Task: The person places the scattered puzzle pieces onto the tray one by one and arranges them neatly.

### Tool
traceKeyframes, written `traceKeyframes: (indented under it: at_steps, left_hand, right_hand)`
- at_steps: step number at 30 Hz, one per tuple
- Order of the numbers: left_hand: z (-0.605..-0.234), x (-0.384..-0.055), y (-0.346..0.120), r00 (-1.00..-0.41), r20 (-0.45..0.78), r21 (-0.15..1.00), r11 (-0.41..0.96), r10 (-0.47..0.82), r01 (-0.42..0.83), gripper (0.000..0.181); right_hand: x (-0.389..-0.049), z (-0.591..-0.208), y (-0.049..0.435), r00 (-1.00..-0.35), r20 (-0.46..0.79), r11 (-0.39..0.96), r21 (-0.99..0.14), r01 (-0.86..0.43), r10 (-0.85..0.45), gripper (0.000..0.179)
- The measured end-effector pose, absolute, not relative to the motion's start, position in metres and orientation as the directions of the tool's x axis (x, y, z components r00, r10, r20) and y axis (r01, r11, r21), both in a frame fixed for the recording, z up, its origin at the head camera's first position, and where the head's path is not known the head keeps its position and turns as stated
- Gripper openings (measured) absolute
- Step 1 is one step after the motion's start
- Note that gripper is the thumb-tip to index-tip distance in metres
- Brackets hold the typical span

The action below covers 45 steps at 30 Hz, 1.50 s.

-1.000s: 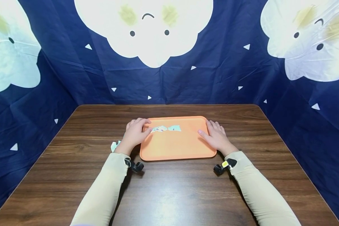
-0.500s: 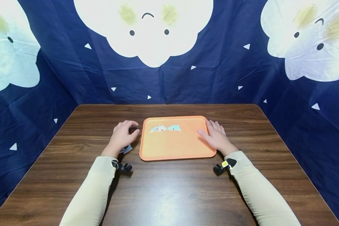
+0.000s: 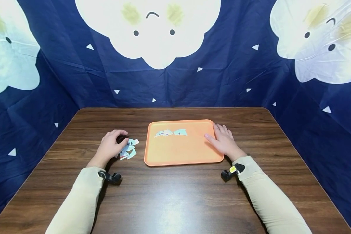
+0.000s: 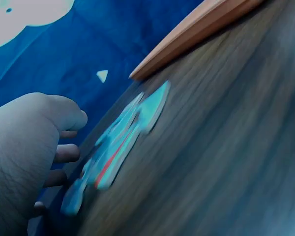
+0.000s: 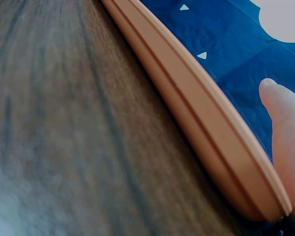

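Observation:
My left hand (image 3: 111,145) hovers at the left side of a small pile of flat, light-blue printed puzzle pieces (image 3: 129,149). Its thumb and fingers are loosely curved and apart, with nothing visible between them. In the left wrist view the hand (image 4: 27,147) is beside the pieces (image 4: 113,147), one of which bears a red stripe. My right hand (image 3: 224,140) rests on the right rim of an orange tray (image 3: 182,151), its thumb reaching inside. Two light printed shapes lie near the tray's back: a patterned one (image 3: 163,133) at left and a bluish one (image 3: 180,132) beside it.
A brown wood-grain table (image 3: 175,195) bears the tray and the pile, which lies left of the tray. Behind it hangs a dark blue curtain (image 3: 175,84) with white clouds and triangles. Each wrist carries a small black camera.
My left hand has left the tray's left edge and moved left and slightly toward me, uncovering the pile of pieces. The right hand and the tray have stayed in place.

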<state>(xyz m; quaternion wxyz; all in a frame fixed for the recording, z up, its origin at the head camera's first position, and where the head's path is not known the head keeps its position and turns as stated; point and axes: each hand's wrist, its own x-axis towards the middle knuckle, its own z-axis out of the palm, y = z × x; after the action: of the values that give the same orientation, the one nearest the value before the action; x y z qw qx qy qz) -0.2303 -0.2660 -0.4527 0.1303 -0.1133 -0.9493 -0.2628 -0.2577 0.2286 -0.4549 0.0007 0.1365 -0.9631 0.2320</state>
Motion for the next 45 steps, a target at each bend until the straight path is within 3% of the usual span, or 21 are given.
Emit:
traceKeyframes:
  at_steps: [10,18,45]
  left_hand:
    - [-0.456,-0.214,-0.294,-0.937,0.312,0.516,0.799,0.16,0.308,0.026]
    - [-0.461,-0.214,-0.294,-0.923,0.323,0.461,0.817,0.208,0.346,0.026]
    - [-0.462,-0.215,-0.292,-0.929,0.305,0.453,0.826,0.21,0.335,0.023]
  right_hand:
    - [-0.258,-0.454,0.226,-0.962,0.062,0.851,-0.455,-0.263,-0.264,0.093]
    - [-0.257,-0.453,0.227,-0.963,0.059,0.849,-0.462,-0.259,-0.261,0.093]
    - [-0.26,-0.457,0.229,-0.961,0.068,0.854,-0.446,-0.269,-0.268,0.092]
